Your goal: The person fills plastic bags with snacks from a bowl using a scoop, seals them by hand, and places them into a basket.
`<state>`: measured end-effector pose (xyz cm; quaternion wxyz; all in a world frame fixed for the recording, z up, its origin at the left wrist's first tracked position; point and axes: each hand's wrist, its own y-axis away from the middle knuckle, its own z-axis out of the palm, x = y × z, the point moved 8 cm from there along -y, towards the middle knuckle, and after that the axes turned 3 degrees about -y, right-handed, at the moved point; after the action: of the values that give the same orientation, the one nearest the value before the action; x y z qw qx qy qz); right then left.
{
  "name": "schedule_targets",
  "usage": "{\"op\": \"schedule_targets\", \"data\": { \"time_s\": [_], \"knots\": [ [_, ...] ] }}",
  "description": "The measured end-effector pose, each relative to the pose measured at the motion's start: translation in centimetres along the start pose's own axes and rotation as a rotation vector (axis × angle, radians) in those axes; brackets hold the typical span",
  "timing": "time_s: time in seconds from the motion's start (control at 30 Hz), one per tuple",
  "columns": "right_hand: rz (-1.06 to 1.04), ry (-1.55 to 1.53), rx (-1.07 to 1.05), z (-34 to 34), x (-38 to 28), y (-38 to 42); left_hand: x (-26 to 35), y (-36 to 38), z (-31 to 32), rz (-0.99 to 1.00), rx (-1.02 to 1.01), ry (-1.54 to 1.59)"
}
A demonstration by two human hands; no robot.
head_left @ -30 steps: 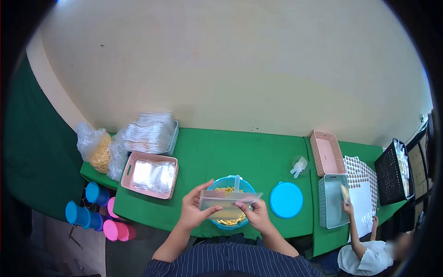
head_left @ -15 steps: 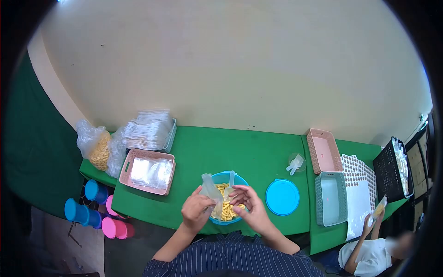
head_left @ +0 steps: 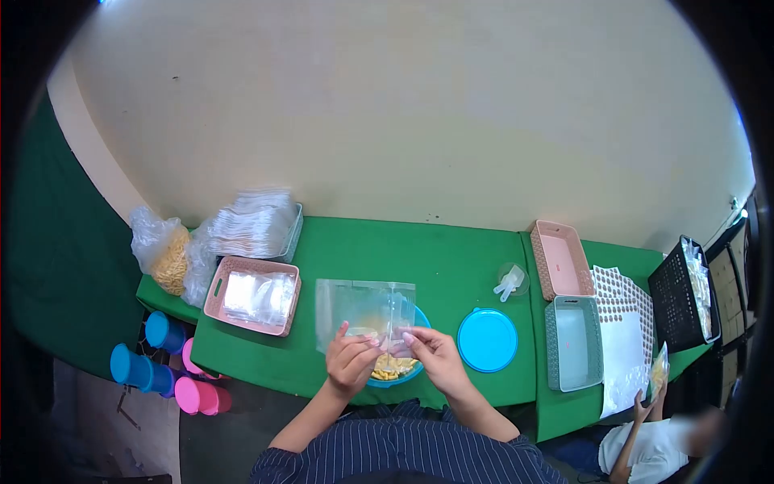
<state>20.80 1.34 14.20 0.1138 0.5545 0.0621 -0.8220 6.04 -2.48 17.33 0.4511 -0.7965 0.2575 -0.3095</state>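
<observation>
A clear plastic bag (head_left: 347, 302) is spread out over the blue tub (head_left: 415, 374), held up at its lower edge by both hands. My left hand (head_left: 352, 363) is closed, with its fingertips pinching the bag. On the other side, my right hand (head_left: 442, 365) pinches the same bag between thumb and fingers. Yellow finger-shaped snacks (head_left: 391, 369) fill the tub below. Much of the tub is hidden by the bag and my hands. A pale upright shape shows through the plastic; I cannot make it out clearly.
Right of the tub lies a blue lid (head_left: 488, 340), with a clear cup of scoops (head_left: 509, 282) behind it. A pink basket (head_left: 251, 316) of bags stands left. Further right are a pink basket (head_left: 560, 260), a grey basket (head_left: 574, 345), sticker sheets (head_left: 625, 310) and a seated person (head_left: 645, 448).
The bag, crumpled in my left hand before, is now spread flat between both hands. My right hand has moved from beside the scoop to the bag's edge.
</observation>
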Motion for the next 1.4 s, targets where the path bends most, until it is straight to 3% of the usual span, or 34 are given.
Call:
{"op": "schedule_targets", "data": {
  "time_s": [0.07, 0.2, 0.27, 0.33, 0.43, 0.63, 0.7, 0.8, 0.87, 0.9, 0.97, 1.0, 1.07, 1.1, 1.17, 1.2, 1.27, 1.3, 1.4],
  "knots": [
    [-0.026, -0.023, 0.012, -0.2, -0.2, -0.1, 0.4, 0.2, 0.1, 0.027, 0.032, -0.004],
    [0.011, 0.127, 0.024, -0.9, -1.3, -0.1, 1.7, 1.6, 2.8, 0.245, -0.207, 0.011],
    [0.011, 0.237, 0.014, -0.9, -1.8, -0.2, 0.8, 0.8, 3.5, -0.007, -0.226, 0.085],
    [-0.122, 0.831, -0.147, 1.4, -2.9, 0.3, 0.4, 0.1, 4.2, -0.044, -0.312, 0.157],
    [-0.171, 0.788, -0.036, 0.9, -3.7, 0.2, 0.3, -1.1, 3.6, -0.083, -0.331, 0.264],
    [-0.196, 0.719, 0.117, -1.5, -4.8, -0.3, -0.2, -0.2, 2.5, 0.033, -0.059, 0.438],
    [-0.205, 0.701, 0.127, -1.8, -5.0, -0.4, -1.4, -0.5, 3.0, -0.154, -0.057, 0.550],
    [-0.153, 0.688, 0.086, -2.0, -5.4, -0.6, -1.5, -1.5, 2.6, -0.203, -0.150, 0.438],
    [-0.113, 0.721, -0.213, -0.7, -5.2, -0.5, -1.6, -2.3, 1.5, -0.159, -0.144, 0.439],
    [-0.112, 0.717, -0.213, -0.6, -5.5, -0.5, -1.3, -2.7, 1.0, -0.119, -0.140, 0.439],
    [-0.456, 0.825, -0.250, 0.7, -8.2, 0.1, -1.4, -3.6, 0.2, -0.230, -0.107, 0.597],
    [-0.455, 0.823, -0.250, 0.9, -7.7, 0.0, -1.9, -3.6, 0.2, -0.342, -0.073, 0.757],
    [-0.511, 0.793, -0.275, 1.8, -5.7, 0.1, -2.0, -2.4, 0.4, -0.349, -0.066, 0.811],
    [-0.513, 0.792, -0.272, 1.4, -4.3, -0.2, -2.0, -1.8, 0.5, -0.355, -0.056, 0.866],
    [-0.204, 0.746, -0.458, 1.3, 0.6, -0.9, -2.5, -0.7, 0.2, -0.448, 0.022, 0.871],
    [-0.204, 0.744, -0.456, 1.8, 0.5, -0.8, -3.3, -0.1, -0.1, -0.544, 0.106, 0.872],
    [-0.475, 0.802, -0.342, 2.8, -2.1, -0.1, -4.2, 0.3, -0.2, -0.578, 0.171, 0.915],
    [-0.474, 0.798, -0.342, 2.4, -1.6, -0.3, -4.8, 0.6, -0.4, -0.611, 0.235, 0.958],
    [-0.332, 0.857, -0.397, 1.3, 2.0, -1.0, -4.6, -0.6, 0.0, -0.665, 0.181, 1.032]
  ]
}}
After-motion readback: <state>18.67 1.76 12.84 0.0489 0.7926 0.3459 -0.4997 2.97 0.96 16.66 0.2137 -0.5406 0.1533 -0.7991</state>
